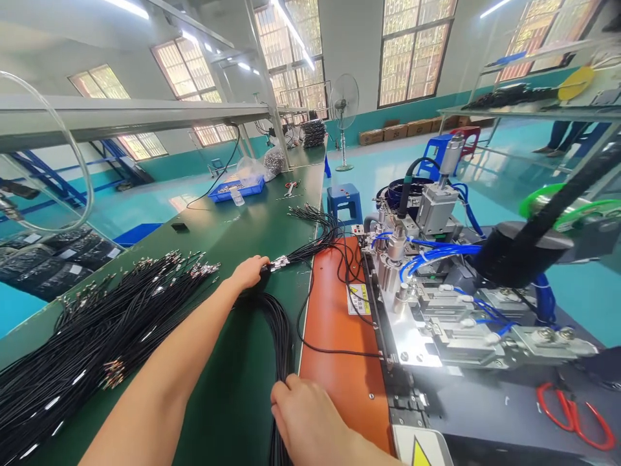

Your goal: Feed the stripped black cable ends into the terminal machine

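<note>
A bundle of black cables (279, 323) curves over the green table beside an orange machine cover. My left hand (250, 272) is closed round the far end of this bundle, next to silvery connector ends (279, 262). Nearer to me, my right hand (305, 414) has its fingers wrapped over the bundle at the edge of the orange cover (330, 323). Another group of black cables (323, 243) lies just beyond my left hand, and a few loose cables loop across the cover. A large pile of black cables (121, 310) lies to the left.
A metal machine (417, 304) with blue tubes stands at the right, with red-handled scissors (575, 414) on its grey base. Farther back on the table are a blue tray (237, 189), a small black block (180, 226) and a red-handled tool (291, 188). A blue stool (344, 202) stands beyond.
</note>
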`<state>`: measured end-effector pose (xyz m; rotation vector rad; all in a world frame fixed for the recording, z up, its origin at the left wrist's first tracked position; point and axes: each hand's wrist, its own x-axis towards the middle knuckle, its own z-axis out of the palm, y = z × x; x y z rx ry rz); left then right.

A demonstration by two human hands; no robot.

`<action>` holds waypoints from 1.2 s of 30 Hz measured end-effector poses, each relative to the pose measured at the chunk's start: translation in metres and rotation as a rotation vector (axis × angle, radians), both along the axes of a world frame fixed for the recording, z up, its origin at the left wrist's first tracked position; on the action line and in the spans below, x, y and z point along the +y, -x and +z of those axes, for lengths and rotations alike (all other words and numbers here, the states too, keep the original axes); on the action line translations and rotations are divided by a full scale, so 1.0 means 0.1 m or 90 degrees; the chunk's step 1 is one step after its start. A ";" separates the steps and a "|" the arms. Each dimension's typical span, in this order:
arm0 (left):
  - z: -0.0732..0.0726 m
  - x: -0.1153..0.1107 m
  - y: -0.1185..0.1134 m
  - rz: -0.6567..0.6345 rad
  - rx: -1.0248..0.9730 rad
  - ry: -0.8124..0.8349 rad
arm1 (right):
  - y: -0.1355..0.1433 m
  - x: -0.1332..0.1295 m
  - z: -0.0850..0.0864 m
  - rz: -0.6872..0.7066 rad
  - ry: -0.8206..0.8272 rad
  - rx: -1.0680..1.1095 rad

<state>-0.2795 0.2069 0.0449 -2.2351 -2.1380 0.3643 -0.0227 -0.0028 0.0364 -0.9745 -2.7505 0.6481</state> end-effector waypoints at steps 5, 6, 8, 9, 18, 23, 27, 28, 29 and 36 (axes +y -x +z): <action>0.05 -0.10 -0.10 0.001 0.014 0.028 | 0.04 0.02 0.00 -0.001 0.010 0.013; 0.07 -0.12 -0.12 0.005 0.018 0.036 | 0.03 0.02 0.01 -0.007 0.022 0.012; 0.10 -0.15 -0.15 0.021 0.028 0.051 | 0.01 0.03 0.01 -0.017 0.048 0.008; 0.12 -0.17 -0.16 0.032 0.034 0.059 | 0.01 0.03 0.01 -0.019 0.058 0.007; 0.27 -0.29 -0.18 0.122 0.086 0.147 | 0.03 0.06 0.00 -0.016 0.095 0.003; 0.29 -0.27 -0.28 0.161 0.091 0.159 | 0.02 0.08 0.05 -0.002 0.092 -0.004; 0.27 -0.24 -0.34 0.193 0.081 0.147 | 0.01 0.09 0.05 0.002 0.084 -0.012; 0.27 -0.23 -0.35 0.201 0.075 0.140 | 0.02 0.08 0.04 0.005 0.078 -0.011; 0.27 -0.23 -0.37 0.207 0.068 0.130 | 0.02 0.08 0.03 0.006 0.072 -0.010; 0.38 -0.68 -0.58 0.167 -0.053 -0.047 | -0.03 0.05 0.03 0.018 -0.012 0.026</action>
